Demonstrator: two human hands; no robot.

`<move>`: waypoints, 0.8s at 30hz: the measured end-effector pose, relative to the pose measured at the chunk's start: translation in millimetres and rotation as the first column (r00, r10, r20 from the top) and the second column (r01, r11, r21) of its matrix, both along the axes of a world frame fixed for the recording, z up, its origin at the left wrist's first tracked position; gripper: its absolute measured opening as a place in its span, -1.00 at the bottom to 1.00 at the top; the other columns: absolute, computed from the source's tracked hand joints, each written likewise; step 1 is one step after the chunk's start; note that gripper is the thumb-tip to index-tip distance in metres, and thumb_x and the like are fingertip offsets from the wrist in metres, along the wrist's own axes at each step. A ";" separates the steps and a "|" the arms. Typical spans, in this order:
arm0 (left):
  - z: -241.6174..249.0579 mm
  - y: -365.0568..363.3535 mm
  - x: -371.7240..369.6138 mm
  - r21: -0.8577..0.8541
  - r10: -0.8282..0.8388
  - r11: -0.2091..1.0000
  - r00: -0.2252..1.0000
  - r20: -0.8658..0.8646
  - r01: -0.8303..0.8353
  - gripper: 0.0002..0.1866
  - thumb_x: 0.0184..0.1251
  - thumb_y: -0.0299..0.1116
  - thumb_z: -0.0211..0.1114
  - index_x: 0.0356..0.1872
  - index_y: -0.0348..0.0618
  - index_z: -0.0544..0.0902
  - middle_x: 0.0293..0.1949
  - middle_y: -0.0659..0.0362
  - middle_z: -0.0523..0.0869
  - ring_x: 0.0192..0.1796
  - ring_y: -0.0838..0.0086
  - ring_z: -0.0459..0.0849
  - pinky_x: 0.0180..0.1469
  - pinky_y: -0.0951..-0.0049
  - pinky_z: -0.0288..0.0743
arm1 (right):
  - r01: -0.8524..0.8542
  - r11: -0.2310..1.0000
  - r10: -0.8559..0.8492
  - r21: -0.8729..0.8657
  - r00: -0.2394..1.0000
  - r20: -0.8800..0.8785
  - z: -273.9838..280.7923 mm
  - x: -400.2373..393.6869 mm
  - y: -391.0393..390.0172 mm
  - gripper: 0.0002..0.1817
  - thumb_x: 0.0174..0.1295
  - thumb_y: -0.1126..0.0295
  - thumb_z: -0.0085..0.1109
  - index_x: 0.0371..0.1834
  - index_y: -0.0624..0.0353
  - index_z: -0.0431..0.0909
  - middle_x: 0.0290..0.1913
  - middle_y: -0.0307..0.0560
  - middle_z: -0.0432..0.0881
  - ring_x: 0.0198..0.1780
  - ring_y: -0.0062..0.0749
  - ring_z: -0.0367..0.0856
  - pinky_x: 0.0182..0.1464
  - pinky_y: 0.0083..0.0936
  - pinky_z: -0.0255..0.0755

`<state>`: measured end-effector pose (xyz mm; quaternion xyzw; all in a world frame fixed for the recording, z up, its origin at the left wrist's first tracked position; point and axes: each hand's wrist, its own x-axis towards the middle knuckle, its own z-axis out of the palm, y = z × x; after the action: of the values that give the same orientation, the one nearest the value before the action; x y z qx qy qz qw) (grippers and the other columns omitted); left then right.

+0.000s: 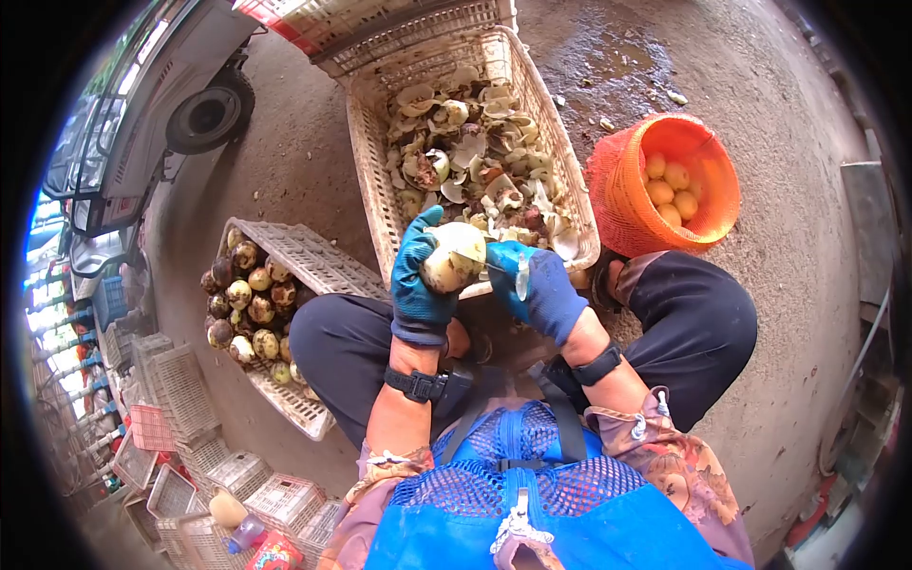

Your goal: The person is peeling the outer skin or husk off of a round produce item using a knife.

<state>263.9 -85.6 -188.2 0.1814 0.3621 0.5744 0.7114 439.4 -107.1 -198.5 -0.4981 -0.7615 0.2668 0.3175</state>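
My left hand [421, 275], in a teal and blue glove, is wrapped round a pale yellow-green round fruit [454, 256] with brownish marks. Close by on its right side is my right hand [541, 290], gloved the same way, its fingers curled closed. A small whitish piece [522, 275] shows at those fingers; whether it is a tool or a bit of peel I cannot make out. Just beyond both hands lies a plastic crate [366, 180] filled with thick pale peelings [475, 161], some browned.
At left, a tilted crate [313, 255] holds several blotched brown and pale fruits [261, 302]. An orange bucket [717, 180] in red netting, with orange-yellow balls [670, 195], stands right. A vehicle wheel [209, 112] and stacked crates [185, 385] are further left.
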 end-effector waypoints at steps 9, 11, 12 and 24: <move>-7.4 -0.1 -3.8 -0.163 -0.020 0.985 0.980 0.196 0.052 -0.46 0.25 -0.13 0.21 0.16 -0.30 0.56 -0.05 -0.01 0.72 -0.04 0.16 0.73 -0.11 0.18 0.70 | 0.058 0.998 -0.055 0.021 0.991 -0.121 -12.5 3.1 4.7 -0.70 0.26 0.33 0.09 0.06 -0.04 0.61 -0.17 0.04 0.68 -0.22 0.06 0.67 -0.22 -0.16 0.56; -7.7 -0.2 -8.4 -0.226 0.015 0.973 0.956 0.294 0.054 -0.45 0.24 -0.09 0.21 0.15 -0.26 0.57 -0.05 0.00 0.73 -0.06 0.15 0.73 -0.19 0.20 0.70 | 0.050 0.999 -0.051 -0.005 0.994 -0.101 -18.9 7.7 3.4 -0.68 0.29 0.29 0.08 0.10 -0.05 0.61 -0.14 0.06 0.69 -0.17 0.07 0.68 -0.18 -0.17 0.57; -5.6 0.1 -9.2 -0.263 0.058 0.965 0.953 0.298 0.024 -0.46 0.27 -0.06 0.16 0.16 -0.23 0.56 -0.03 -0.05 0.72 -0.18 0.17 0.73 -0.34 0.25 0.65 | 0.043 0.997 -0.049 -0.063 0.995 -0.088 -20.3 10.1 1.8 -0.68 0.30 0.28 0.09 0.09 -0.03 0.60 -0.13 0.06 0.70 -0.16 0.07 0.68 -0.17 -0.17 0.57; 18.1 -2.5 -8.1 -0.110 0.083 0.991 0.996 0.025 -0.080 -0.58 0.28 -0.25 0.16 0.13 -0.19 0.57 0.02 0.08 0.69 0.09 0.25 0.67 0.12 0.21 0.59 | 0.116 0.989 -0.124 0.091 0.989 0.085 31.4 7.5 -8.1 -0.64 0.25 0.26 0.18 0.11 0.05 0.57 -0.25 0.04 0.69 -0.33 -0.05 0.69 -0.33 -0.21 0.53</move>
<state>255.8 -88.1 -170.0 0.1188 0.3893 0.5851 0.7014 447.0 -115.2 -167.1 -0.5405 -0.7545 0.1912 0.3194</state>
